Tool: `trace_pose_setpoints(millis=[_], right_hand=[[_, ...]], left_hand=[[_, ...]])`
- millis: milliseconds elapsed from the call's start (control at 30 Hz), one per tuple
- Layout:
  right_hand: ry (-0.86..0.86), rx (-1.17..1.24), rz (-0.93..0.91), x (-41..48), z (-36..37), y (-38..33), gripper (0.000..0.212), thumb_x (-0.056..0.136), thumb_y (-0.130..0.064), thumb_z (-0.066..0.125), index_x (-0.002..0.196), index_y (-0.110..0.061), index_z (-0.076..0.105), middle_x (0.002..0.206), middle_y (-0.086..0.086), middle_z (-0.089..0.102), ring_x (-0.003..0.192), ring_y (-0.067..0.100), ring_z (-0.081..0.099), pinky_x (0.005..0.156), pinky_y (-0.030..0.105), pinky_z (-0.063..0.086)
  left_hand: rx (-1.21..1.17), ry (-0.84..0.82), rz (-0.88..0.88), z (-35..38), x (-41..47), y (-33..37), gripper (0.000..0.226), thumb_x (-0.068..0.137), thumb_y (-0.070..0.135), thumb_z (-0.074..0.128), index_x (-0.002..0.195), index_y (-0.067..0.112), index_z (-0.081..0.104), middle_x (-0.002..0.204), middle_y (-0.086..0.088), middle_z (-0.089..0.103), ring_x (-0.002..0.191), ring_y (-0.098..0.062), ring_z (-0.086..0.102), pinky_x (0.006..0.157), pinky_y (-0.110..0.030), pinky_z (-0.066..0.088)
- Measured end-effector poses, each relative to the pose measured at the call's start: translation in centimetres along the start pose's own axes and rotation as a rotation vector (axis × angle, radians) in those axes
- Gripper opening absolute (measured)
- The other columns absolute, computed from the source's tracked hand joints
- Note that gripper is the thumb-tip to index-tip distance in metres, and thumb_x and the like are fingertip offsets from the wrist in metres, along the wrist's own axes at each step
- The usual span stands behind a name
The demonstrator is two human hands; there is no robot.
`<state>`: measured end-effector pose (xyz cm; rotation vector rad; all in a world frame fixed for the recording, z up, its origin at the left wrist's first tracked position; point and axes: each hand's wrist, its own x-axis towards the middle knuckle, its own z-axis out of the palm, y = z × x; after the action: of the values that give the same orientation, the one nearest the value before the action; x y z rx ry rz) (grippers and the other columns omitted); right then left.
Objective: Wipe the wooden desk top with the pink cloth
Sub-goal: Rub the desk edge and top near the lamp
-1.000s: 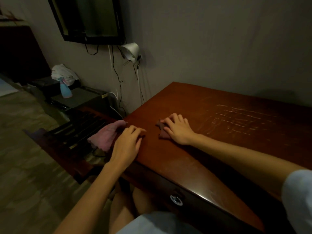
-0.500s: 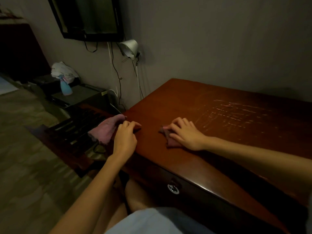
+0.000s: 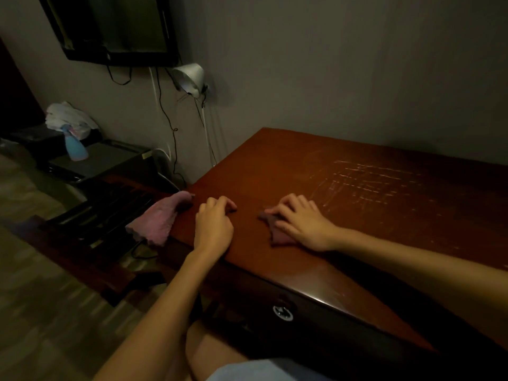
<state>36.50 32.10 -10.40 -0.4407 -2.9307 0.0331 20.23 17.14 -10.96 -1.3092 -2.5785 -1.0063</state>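
Nothing here can be read: any print on the blue spray bottle (image 3: 74, 147) is too small and dim to make out, and the wall-mounted screen (image 3: 118, 26) is dark.

The counter (image 3: 275, 166) is reddish-brown polished wood, set against a plain grey wall (image 3: 343, 64). A patch of pale scratches (image 3: 371, 182) crosses its far right part, and the near edge catches a thin shine. A drawer below the near edge has a round metal pull (image 3: 283, 312).

The pink cloth (image 3: 159, 224) is draped over the counter's left edge, mostly hanging off it. Just right of it the left hand (image 3: 213, 226) rests on the wood, fingers loosely curled, tips down, gripping nothing that shows. Further right, apart from it, the right hand (image 3: 302, 224) lies flat with fingers fairly straight and spread, pressing a darker mauve cloth (image 3: 277, 235) onto the counter. Bare wood separates the two cloths.

A white lamp shade (image 3: 191, 78) juts from the wall below the screen, with dark cables (image 3: 167, 119) trailing down to the floor beside the counter's far left corner. At far left the spray bottle stands on a low black unit (image 3: 110, 160), with a crumpled white bundle (image 3: 68, 116) behind it. A dark slatted wooden rack (image 3: 110, 210) sits on the floor (image 3: 41, 298) between that unit and the counter.
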Motion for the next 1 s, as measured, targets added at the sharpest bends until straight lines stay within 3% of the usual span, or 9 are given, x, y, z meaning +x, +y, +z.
trace_pose_setpoints(millis=[67, 167, 267, 400, 567, 667, 767, 900, 1000], right_hand=[[0.016, -0.016, 0.128, 2.7, 0.5, 0.4, 0.042, 0.100, -0.045, 0.028, 0.135, -0.026, 0.037, 0.131, 0.005, 0.033, 0.118, 0.024, 0.032, 0.091, 0.035, 0.025], [0.034, -0.009, 0.172, 6.5, 1.5, -2.2, 0.040, 0.100, -0.042, 0.031, 0.135, -0.024, 0.039, 0.132, 0.008, 0.034, 0.119, 0.028, 0.032, 0.094, 0.039, 0.025], [0.063, -0.007, 0.070, 5.1, 1.6, -4.7, 0.042, 0.100, -0.042, 0.030, 0.137, -0.025, 0.036, 0.131, 0.006, 0.033, 0.116, 0.025, 0.032, 0.092, 0.038, 0.025], [0.060, 0.009, -0.050, -0.5, 0.9, -2.0, 0.043, 0.099, -0.046, 0.026, 0.139, -0.032, 0.033, 0.130, 0.000, 0.031, 0.113, 0.016, 0.029, 0.087, 0.030, 0.022], [-0.016, -0.034, 0.318, 1.4, -0.6, 5.2, 0.040, 0.101, -0.043, 0.027, 0.136, -0.027, 0.037, 0.133, 0.006, 0.033, 0.118, 0.021, 0.032, 0.097, 0.035, 0.025], [0.009, -0.010, 0.416, 5.7, 0.2, 5.1, 0.041, 0.100, -0.045, 0.027, 0.135, -0.026, 0.037, 0.133, 0.008, 0.034, 0.121, 0.025, 0.032, 0.099, 0.039, 0.026], [0.003, 0.006, 0.354, 7.1, 1.0, 1.0, 0.042, 0.100, -0.045, 0.028, 0.135, -0.025, 0.037, 0.136, 0.009, 0.032, 0.123, 0.026, 0.031, 0.101, 0.040, 0.026], [0.049, -0.004, 0.103, 1.5, 0.8, -1.7, 0.042, 0.100, -0.043, 0.027, 0.139, -0.028, 0.033, 0.133, 0.003, 0.030, 0.118, 0.020, 0.029, 0.094, 0.035, 0.025], [0.027, 0.011, 0.160, -1.8, -0.2, 1.3, 0.041, 0.100, -0.043, 0.027, 0.139, -0.031, 0.034, 0.133, 0.001, 0.030, 0.119, 0.018, 0.029, 0.097, 0.033, 0.025]], left_hand=[[-0.001, 0.008, 0.024, 0.5, -0.1, 0.2, 0.033, 0.086, -0.003, 0.042, 0.104, 0.020, 0.056, 0.111, -0.004, 0.053, 0.105, -0.021, 0.045, 0.092, -0.037, 0.041], [-0.017, 0.063, 0.006, 0.4, 0.1, -0.2, 0.029, 0.086, -0.003, 0.043, 0.099, 0.019, 0.056, 0.107, -0.003, 0.053, 0.100, -0.019, 0.045, 0.088, -0.033, 0.041], [-0.022, 0.093, -0.005, 0.4, 0.2, -0.3, 0.027, 0.083, -0.004, 0.045, 0.096, 0.017, 0.054, 0.103, -0.003, 0.054, 0.099, -0.020, 0.046, 0.085, -0.035, 0.042], [-0.030, 0.111, -0.009, 0.6, 0.0, 0.0, 0.028, 0.083, -0.005, 0.047, 0.096, 0.019, 0.051, 0.101, -0.001, 0.053, 0.097, -0.018, 0.046, 0.084, -0.034, 0.043], [-0.025, 0.086, 0.002, 0.7, 0.1, 0.0, 0.026, 0.087, -0.003, 0.046, 0.097, 0.020, 0.053, 0.104, -0.001, 0.053, 0.100, -0.017, 0.045, 0.087, -0.035, 0.044], [-0.029, 0.060, 0.010, 0.6, 0.3, -0.1, 0.025, 0.088, -0.001, 0.045, 0.095, 0.021, 0.053, 0.106, 0.000, 0.052, 0.102, -0.017, 0.044, 0.087, -0.034, 0.043], [-0.018, 0.056, 0.003, 0.5, 0.4, -0.4, 0.025, 0.086, -0.001, 0.045, 0.092, 0.021, 0.053, 0.107, -0.002, 0.051, 0.101, -0.019, 0.043, 0.087, -0.032, 0.039], [-0.018, 0.064, 0.014, 0.4, 0.6, -0.6, 0.025, 0.086, -0.002, 0.045, 0.091, 0.021, 0.053, 0.106, -0.003, 0.052, 0.100, -0.019, 0.044, 0.085, -0.030, 0.036], [-0.032, 0.047, 0.016, 0.5, 0.3, -0.4, 0.024, 0.088, -0.001, 0.045, 0.092, 0.021, 0.054, 0.107, -0.002, 0.052, 0.101, -0.017, 0.044, 0.085, -0.029, 0.038]])
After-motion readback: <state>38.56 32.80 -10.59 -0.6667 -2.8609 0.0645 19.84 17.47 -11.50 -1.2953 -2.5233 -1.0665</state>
